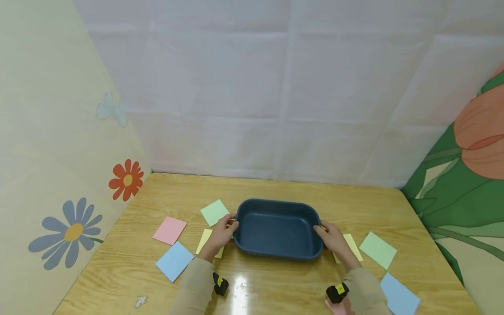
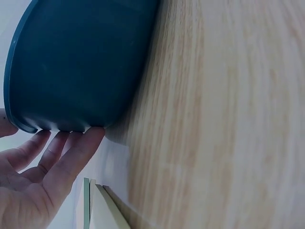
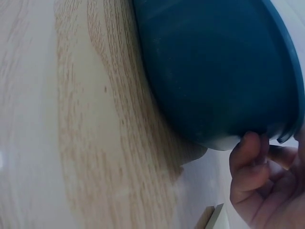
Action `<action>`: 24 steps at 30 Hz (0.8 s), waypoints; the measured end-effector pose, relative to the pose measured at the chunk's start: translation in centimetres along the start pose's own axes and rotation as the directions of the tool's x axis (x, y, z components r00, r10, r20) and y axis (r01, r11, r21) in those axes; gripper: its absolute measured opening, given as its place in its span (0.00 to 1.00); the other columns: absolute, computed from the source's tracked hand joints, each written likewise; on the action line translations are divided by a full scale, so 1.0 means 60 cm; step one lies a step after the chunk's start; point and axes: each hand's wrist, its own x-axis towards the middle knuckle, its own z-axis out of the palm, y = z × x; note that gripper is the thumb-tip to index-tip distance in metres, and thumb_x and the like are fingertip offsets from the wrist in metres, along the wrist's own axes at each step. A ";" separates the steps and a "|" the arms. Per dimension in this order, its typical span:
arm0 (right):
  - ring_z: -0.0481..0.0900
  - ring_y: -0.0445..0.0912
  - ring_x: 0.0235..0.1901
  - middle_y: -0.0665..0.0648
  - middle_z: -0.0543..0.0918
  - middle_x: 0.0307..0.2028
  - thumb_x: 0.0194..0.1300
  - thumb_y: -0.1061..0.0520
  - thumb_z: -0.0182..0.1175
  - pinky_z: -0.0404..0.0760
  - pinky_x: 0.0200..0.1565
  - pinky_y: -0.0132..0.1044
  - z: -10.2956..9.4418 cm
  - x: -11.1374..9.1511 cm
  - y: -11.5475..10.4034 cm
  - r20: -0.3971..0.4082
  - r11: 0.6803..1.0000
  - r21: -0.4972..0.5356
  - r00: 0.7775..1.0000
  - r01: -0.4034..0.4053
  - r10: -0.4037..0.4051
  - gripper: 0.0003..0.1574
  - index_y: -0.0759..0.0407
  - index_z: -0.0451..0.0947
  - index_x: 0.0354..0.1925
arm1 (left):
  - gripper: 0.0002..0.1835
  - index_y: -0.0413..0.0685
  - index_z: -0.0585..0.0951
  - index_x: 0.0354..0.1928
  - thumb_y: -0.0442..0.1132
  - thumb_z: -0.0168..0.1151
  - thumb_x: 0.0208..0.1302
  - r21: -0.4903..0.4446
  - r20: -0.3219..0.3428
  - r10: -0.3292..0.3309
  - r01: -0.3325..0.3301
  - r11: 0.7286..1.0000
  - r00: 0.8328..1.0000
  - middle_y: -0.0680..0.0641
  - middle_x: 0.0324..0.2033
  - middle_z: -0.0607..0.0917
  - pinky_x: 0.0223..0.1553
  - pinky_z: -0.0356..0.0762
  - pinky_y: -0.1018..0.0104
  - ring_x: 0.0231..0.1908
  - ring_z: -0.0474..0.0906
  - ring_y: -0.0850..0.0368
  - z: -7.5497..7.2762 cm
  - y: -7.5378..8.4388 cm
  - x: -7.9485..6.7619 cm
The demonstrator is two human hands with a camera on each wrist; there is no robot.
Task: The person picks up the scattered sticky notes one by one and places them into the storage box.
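1. white creased cloth [image 1: 236,87] hangs behind a wood-grained table [image 1: 260,188], whose far edge runs along the foot of it.
2. my left hand [image 1: 220,234] grips the left end of a blue tray [image 1: 279,232], thumb up at the rim and the other fingers set against the outer wall.
3. my right hand [image 1: 332,238] grasps the opposite end, thumb at the rim too, the fingers bent against the wall below it.
4. between my hands the tray lies around the middle of the table, open side up, corners rounded, long sides running left to right. i cannot tell whether its whole base touches the wood.
5. on my wrists i wear small black cameras with yellow patches, one on the left [image 1: 220,284] and one on the right [image 1: 337,293], beside my beige sleeves [image 1: 197,280].
6. around my left arm lie paper squares: a yellow one [image 1: 204,241] partly covered by my wrist, a green one [image 1: 214,212] just beyond my fingers, then a blue one [image 1: 175,261] and a pink one [image 1: 169,230] further out.
7. around my right arm lie more: yellow [image 1: 353,247] behind the wrist, green [image 1: 378,250] beside it, blue [image 1: 400,295] nearer me, and pink [image 1: 341,307] partly hidden by the sleeve and camera.
8. small white scraps [image 1: 140,301] lie near the table's front left.
9. furthest out, painted flowers [image 1: 72,233] brighten the left wall, and big orange petals [image 1: 482,131] with green leaves fill the right.
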 end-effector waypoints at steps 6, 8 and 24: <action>0.74 0.44 0.23 0.62 0.79 0.32 0.69 0.57 0.48 0.73 0.23 0.34 0.000 0.000 0.001 -0.008 1.000 0.003 1.000 0.011 -0.011 0.27 0.72 0.64 0.60 | 0.17 0.30 0.70 0.54 0.31 0.52 0.65 -0.031 -0.020 0.010 -0.011 0.999 1.000 0.37 0.38 0.76 0.27 0.80 0.60 0.35 0.73 0.51 0.002 -0.001 -0.003; 0.75 0.45 0.25 0.64 0.79 0.35 0.69 0.57 0.48 0.74 0.24 0.34 0.000 0.000 0.001 -0.009 1.000 0.002 1.000 0.014 -0.014 0.27 0.73 0.64 0.60 | 0.17 0.30 0.71 0.54 0.31 0.52 0.65 -0.036 -0.022 0.012 -0.013 0.999 1.000 0.37 0.37 0.76 0.26 0.80 0.60 0.35 0.73 0.51 0.002 -0.001 -0.005; 0.75 0.44 0.23 0.65 0.81 0.36 0.68 0.47 0.51 0.73 0.23 0.33 0.005 -0.007 0.002 -0.118 0.998 -0.055 0.993 0.007 -0.013 0.30 0.71 0.71 0.55 | 0.17 0.31 0.72 0.53 0.33 0.52 0.65 0.008 -0.027 -0.028 0.028 1.000 0.999 0.38 0.38 0.76 0.27 0.81 0.59 0.35 0.74 0.50 0.002 0.013 -0.008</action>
